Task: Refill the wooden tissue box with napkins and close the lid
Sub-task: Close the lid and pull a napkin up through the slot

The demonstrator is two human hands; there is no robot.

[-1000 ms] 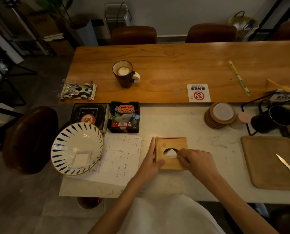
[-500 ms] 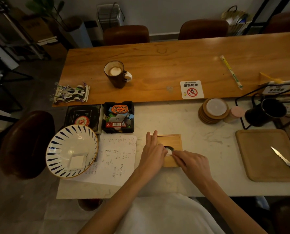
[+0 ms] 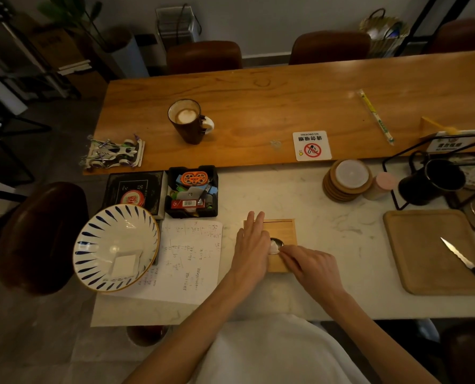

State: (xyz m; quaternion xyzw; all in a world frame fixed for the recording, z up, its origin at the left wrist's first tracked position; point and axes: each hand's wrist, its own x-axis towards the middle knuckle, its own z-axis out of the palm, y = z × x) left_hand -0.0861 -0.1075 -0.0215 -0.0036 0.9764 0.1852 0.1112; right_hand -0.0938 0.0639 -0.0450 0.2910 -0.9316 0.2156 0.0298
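Square light-wood tissue box (image 3: 282, 231): flat on the white marble counter (image 3: 272, 195), lid on, edges square to the counter's front, no evident long axis. Oval lid opening faces up; a tuft of white napkin (image 3: 274, 247) shows in it. Left hand (image 3: 251, 245): open, palm flat on the box's left half, fingers pointing away from the person. Right hand (image 3: 308, 266): fingertips pinched on the napkin at the opening. Blue-striped white ceramic bowl (image 3: 92, 253), left: holds one folded white square. Black tray (image 3: 192, 192), behind: assorted small packets.
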